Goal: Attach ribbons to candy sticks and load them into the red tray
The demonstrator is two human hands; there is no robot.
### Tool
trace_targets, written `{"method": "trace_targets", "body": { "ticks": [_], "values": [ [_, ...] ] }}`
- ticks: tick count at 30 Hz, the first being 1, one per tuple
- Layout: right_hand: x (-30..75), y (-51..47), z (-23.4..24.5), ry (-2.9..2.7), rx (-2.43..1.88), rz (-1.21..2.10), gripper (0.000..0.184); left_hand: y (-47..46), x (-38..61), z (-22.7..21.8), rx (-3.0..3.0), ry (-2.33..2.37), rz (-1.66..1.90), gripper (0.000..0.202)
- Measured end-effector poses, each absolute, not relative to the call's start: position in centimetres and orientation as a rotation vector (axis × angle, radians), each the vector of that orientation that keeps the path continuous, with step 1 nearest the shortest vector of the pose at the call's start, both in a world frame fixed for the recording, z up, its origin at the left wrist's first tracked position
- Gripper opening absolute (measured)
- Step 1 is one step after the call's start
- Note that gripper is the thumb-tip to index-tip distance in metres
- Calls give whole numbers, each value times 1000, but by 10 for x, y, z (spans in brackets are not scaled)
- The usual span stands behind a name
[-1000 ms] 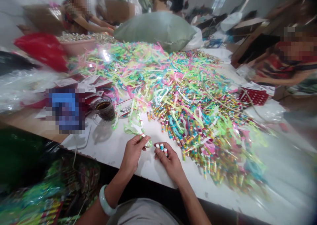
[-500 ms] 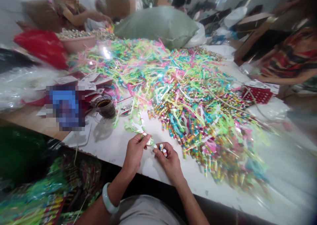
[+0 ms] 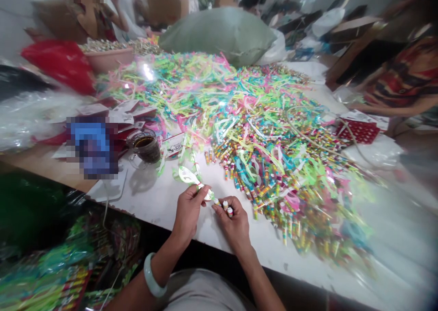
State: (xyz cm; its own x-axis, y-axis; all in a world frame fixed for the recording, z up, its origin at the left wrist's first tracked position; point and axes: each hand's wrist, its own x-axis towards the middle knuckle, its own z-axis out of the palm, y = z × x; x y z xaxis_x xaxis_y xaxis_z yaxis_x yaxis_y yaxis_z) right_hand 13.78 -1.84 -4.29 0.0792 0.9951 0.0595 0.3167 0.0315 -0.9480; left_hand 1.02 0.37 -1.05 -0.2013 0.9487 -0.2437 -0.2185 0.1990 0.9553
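Observation:
My left hand [image 3: 187, 210] is closed in a pinch on a small bundle of pale green ribbon strips [image 3: 190, 176] that sticks up from its fingertips. My right hand [image 3: 235, 226] is closed around a few small coloured tubes [image 3: 226, 207] whose capped ends show above its fingers. Both hands rest close together on the white table [image 3: 157, 201] near its front edge, fingertips almost touching. Just beyond them spreads a large heap of small coloured tubes with neon ribbons [image 3: 260, 155].
A glass mug of dark tea [image 3: 145, 149] stands left of my hands, beside printed cards and a blurred blue object. A grey-green sack [image 3: 219, 32] lies at the far side. Other people sit at the back left and at the right. A red patterned card [image 3: 356, 130] lies at right.
My hands have drawn closer together, the right hand bringing its tubes against the ribbon bundle in the left. The person at the back left has raised an arm.

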Motion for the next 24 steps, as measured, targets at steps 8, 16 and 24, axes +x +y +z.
{"method": "trace_targets", "body": {
  "ticks": [8,16,24],
  "values": [
    [125,-28,-45,-1703,-1398,558,10,-5,15,-8,737,1296,1297,21],
    [115,-31,-48,-1806,-1365,315,12,-7,19,-20,608,1296,1435,21],
    [122,-21,-45,-1830,-1352,376,9,-6,12,-22,681,1344,1444,23]
  ]
}}
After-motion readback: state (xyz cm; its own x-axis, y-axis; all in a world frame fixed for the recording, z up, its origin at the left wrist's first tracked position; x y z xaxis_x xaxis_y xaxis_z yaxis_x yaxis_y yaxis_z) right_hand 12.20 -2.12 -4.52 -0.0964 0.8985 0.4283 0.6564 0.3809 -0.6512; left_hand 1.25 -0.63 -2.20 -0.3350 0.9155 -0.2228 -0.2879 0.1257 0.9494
